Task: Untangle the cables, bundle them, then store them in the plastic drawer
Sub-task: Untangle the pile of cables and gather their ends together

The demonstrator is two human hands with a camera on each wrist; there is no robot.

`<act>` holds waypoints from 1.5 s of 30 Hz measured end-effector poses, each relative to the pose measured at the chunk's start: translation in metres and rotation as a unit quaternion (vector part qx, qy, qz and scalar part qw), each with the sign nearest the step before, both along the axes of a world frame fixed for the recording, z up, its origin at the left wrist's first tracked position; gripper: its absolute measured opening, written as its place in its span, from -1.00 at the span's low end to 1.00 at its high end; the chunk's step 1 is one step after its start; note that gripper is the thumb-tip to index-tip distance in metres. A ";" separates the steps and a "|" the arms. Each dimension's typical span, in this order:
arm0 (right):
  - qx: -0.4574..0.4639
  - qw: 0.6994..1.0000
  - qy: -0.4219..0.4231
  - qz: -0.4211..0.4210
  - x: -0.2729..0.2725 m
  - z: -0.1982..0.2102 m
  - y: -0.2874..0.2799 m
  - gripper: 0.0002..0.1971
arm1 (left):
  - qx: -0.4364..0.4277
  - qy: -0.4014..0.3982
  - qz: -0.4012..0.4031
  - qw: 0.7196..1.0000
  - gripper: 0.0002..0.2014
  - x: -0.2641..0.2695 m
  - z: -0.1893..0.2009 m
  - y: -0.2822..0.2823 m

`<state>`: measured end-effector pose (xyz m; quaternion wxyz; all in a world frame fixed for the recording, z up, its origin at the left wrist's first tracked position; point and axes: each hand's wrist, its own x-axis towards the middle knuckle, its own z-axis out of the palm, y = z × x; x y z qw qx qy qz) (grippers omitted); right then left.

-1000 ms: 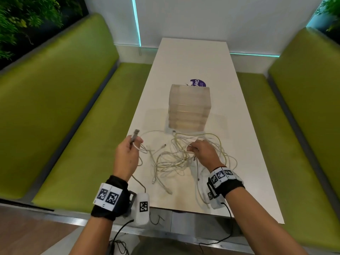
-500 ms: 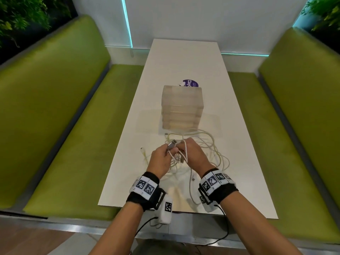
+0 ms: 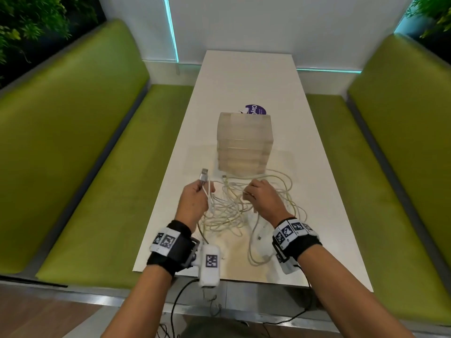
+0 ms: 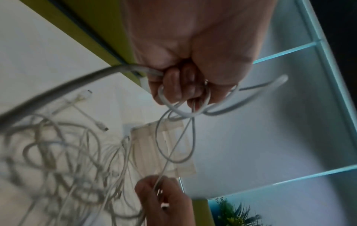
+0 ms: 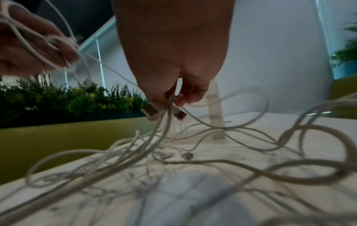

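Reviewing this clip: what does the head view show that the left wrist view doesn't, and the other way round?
Only the head view shows the silver plug sticking up out of the left hand, the purple sticker behind the plastic drawer, and both wristbands. Only the left wrist view shows the underside of the left hand's fingers, curled round loops of white cable. Both show the right hand pinching a strand, the cable tangle on the white table, and the drawer.

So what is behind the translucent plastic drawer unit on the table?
Behind the translucent plastic drawer unit lies a round purple sticker on the white table; the unit covers its near half.
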<state>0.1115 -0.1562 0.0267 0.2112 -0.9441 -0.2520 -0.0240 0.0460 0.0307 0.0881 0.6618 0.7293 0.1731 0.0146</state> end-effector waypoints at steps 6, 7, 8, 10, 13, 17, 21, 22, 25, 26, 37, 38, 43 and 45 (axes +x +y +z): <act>-0.026 0.999 0.007 -0.034 0.009 -0.006 0.000 -0.83 | 0.072 -0.024 -0.012 0.997 -0.72 -0.008 -0.003 0.022; -0.023 0.999 0.027 -0.031 0.011 -0.006 0.000 -0.83 | 0.062 -0.020 -0.001 0.998 -0.73 -0.010 -0.004 0.026; -0.014 0.999 0.045 -0.028 0.012 -0.006 -0.001 -0.82 | 0.055 -0.015 0.007 0.998 -0.73 -0.010 -0.007 0.030; 0.015 0.996 0.079 -0.030 0.012 -0.004 -0.004 -0.81 | 0.061 0.002 -0.004 0.998 -0.72 -0.011 -0.011 0.040; 0.069 0.989 0.120 -0.044 0.008 0.003 -0.009 -0.80 | 0.098 0.019 -0.071 0.992 -0.73 -0.017 -0.013 0.045; 0.221 0.963 0.155 0.017 -0.012 0.027 -0.008 -0.75 | 0.160 0.024 -0.175 0.971 -0.79 -0.029 -0.010 0.038; 0.242 0.935 0.238 0.101 -0.041 0.053 0.007 -0.69 | 0.221 0.038 -0.276 0.935 -0.80 -0.034 -0.014 0.020; 0.254 0.923 0.274 0.096 -0.046 0.055 0.010 -0.69 | 0.228 0.045 -0.290 0.928 -0.79 -0.035 -0.014 0.014; 0.276 0.899 0.335 0.051 -0.055 0.050 0.013 -0.63 | 0.238 0.056 -0.305 0.920 -0.78 -0.039 -0.012 0.001; 0.275 0.896 0.345 0.038 -0.057 0.048 0.011 -0.60 | 0.238 0.056 -0.302 0.921 -0.78 -0.040 -0.012 -0.001; 0.262 0.864 0.429 0.019 -0.081 0.049 0.009 -0.65 | 0.266 0.048 -0.303 0.914 -0.86 -0.047 -0.019 -0.010; 0.276 0.854 0.441 0.015 -0.083 0.049 0.010 -0.67 | 0.244 0.052 -0.297 0.922 -0.84 -0.050 -0.021 -0.010; 0.274 0.838 0.472 0.023 -0.094 0.046 0.007 -0.81 | 0.084 0.059 -0.346 0.933 -0.50 -0.060 -0.021 0.002; 0.267 0.842 0.469 -0.009 -0.095 0.039 0.000 -0.81 | 0.015 0.044 -0.348 0.936 -0.46 -0.063 -0.018 0.012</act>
